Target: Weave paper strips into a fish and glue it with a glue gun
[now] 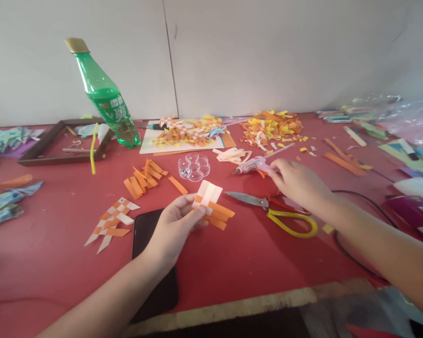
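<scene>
Pinched between the thumb and fingers of my left hand [174,223] is a small woven paper piece [213,206] of white and orange strips. My right hand [296,180] grips the handle of a pink hot glue gun [252,165], whose nozzle points left, close to the table. Between and below the hands lie scissors [268,204] with red and yellow handles. A woven paper fish [114,220] rests left of a black phone [158,286], which my left forearm partly covers. Loose orange strips [146,177] and a clear flower-shaped tray [193,167] sit beyond my left hand.
A green bottle [107,101] stands at the back left beside a brown wooden frame [63,162]. Piles of woven pieces [193,131] and paper scraps [273,126] lie along the wall. A black cord [370,202] crosses the red table [232,263] at right.
</scene>
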Available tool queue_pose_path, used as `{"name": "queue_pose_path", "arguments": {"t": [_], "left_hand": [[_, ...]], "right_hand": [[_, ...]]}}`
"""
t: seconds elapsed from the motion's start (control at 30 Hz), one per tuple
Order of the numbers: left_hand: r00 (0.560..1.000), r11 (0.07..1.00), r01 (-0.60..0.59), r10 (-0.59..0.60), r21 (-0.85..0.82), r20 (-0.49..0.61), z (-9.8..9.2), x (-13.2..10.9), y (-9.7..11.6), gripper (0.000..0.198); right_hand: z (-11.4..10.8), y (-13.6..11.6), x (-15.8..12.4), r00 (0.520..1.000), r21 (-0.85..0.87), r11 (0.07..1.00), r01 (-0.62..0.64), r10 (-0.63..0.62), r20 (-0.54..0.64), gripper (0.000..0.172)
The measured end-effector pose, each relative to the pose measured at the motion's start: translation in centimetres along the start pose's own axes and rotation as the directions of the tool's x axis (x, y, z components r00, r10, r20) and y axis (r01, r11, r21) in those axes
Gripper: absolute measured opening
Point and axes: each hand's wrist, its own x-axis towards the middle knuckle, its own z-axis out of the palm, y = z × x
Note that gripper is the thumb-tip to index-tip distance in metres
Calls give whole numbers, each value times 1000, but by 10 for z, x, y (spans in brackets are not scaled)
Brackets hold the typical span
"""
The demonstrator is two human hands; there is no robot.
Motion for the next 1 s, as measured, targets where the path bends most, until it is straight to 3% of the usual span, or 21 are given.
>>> {"name": "queue_pose_path", "arguments": {"t": [0.1,0.2,0.27,0.37,0.43,0.57,0.67,0.8,0.9,1.0], "left_hand": [[999,997,12,-15,-81,-40,1,-1,1,25],[998,992,2,-10,-123,-70,2,-2,2,25],[996,991,-4,-7,-131,-88,2,-1,2,24],[996,994,-11,1,-105,-92,2,0,3,22],[996,996,-18,10,-89,-87,2,0,3,20],[994,996,-54,46,-75,-102,1,0,3,20],[987,991,-109,99,-75,-130,0,1,2,22],[976,986,-160,150,-52,-159,-2,2,3,22],[971,984,-176,167,-35,-172,-2,2,3,21],[968,982,-188,179,-34,-175,-2,2,2,20]], "right_hand": [[-10,1,-15,999,48,998,46,-45,-27,22],[-22,3,-45,984,143,981,132,-147,101,17],[-23,7,-64,955,176,968,179,-215,207,28],[-13,13,-79,948,170,970,176,-213,236,40],[-7,15,-80,958,164,977,133,-169,233,34],[-17,6,-74,995,149,989,-9,-5,95,16],[-33,-10,-68,998,258,964,-61,67,-14,19],[-42,-34,-58,994,409,907,97,-69,-83,28],[-32,-47,-53,975,409,887,215,-174,-136,36],[-17,-53,-54,967,403,881,249,-203,-154,35]]}}
